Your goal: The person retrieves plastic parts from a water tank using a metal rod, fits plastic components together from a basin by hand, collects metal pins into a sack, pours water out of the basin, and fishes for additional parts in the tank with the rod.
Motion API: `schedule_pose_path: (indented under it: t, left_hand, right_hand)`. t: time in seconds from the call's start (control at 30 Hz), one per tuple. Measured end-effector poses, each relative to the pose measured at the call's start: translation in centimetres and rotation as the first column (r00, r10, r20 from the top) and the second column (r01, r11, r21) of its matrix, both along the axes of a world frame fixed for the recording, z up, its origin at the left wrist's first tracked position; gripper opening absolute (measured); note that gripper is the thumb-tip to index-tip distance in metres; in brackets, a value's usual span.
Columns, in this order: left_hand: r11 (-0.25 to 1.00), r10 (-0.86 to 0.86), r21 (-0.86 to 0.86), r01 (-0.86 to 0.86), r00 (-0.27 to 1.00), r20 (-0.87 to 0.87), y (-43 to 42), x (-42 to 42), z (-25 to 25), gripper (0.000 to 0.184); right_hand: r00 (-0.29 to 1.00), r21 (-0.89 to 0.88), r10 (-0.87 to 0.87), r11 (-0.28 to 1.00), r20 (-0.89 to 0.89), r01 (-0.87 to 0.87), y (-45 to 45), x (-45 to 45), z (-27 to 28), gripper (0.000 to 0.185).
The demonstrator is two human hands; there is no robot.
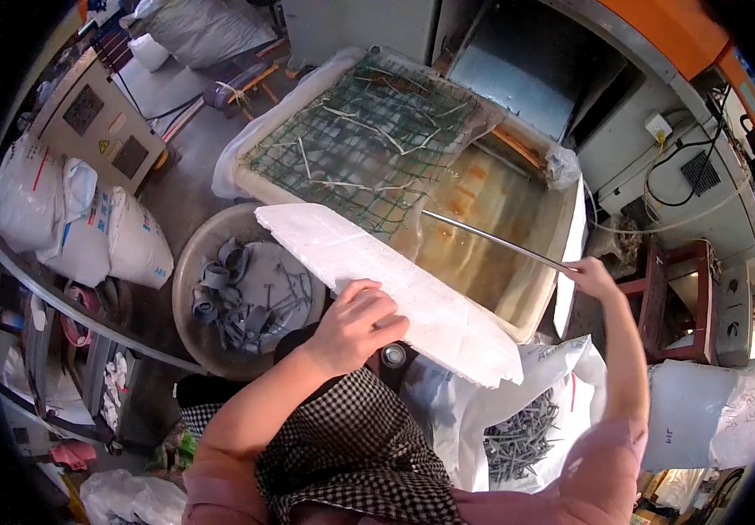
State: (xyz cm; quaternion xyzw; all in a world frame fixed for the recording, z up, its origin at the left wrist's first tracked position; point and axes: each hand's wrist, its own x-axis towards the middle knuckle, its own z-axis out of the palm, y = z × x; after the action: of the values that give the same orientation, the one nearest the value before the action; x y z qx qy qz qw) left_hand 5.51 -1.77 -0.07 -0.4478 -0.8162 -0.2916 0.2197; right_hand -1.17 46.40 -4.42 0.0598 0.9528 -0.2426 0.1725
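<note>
Gripping rod (pixel 500 237): right fingers (pixel 575 268). Left fingers (pixel 368 317) curled at white board (pixel 412 293), grip unclear. Tub (pixel 545 289): water (pixel 482 197); basin (pixel 186 306), sack (pixel 465 437): grey pieces (pixel 522 437).

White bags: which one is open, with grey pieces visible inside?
The bag just below the white board, right of centre; it is open, showing grey pieces, whereas the white bags at far left show no contents.

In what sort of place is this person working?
Probably a factory or workshop. This is suggested by the sack of small grey pieces, the large tub partly covered by green netting, and the cabinet bearing a yellow warning sign.
</note>
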Motion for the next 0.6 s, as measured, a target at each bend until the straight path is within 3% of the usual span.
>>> schedule_pose_path:
  t: [0.13,0.23,0.57,0.6]
  left_hand:
    - [1.000,0.000,0.002,0.000,0.999,0.036,-0.6,1.0,-0.3,0.015]
    - [1.000,-0.001,-0.017,0.001,1.000,0.018,-0.3,1.3,-0.3,0.015]
    - [1.000,0.024,0.002,-0.024,1.000,-0.006,-0.3,0.6,-0.7,0.015]
    - [1.000,0.030,-0.001,-0.030,1.000,-0.008,-0.3,0.5,-0.8,0.015]
  right_hand:
    - [0.984,-0.118,-0.108,0.985,0.141,0.125,4.5,5.5,7.3,0.020]
    - [0.979,-0.115,-0.078,0.988,0.186,0.100,4.9,7.7,8.4,0.020]
    - [0.971,-0.332,0.058,0.943,0.231,0.022,-0.6,0.4,-4.1,0.024]
    - [0.971,-0.286,0.068,0.958,0.228,0.000,-1.4,-0.9,-5.9,0.024]
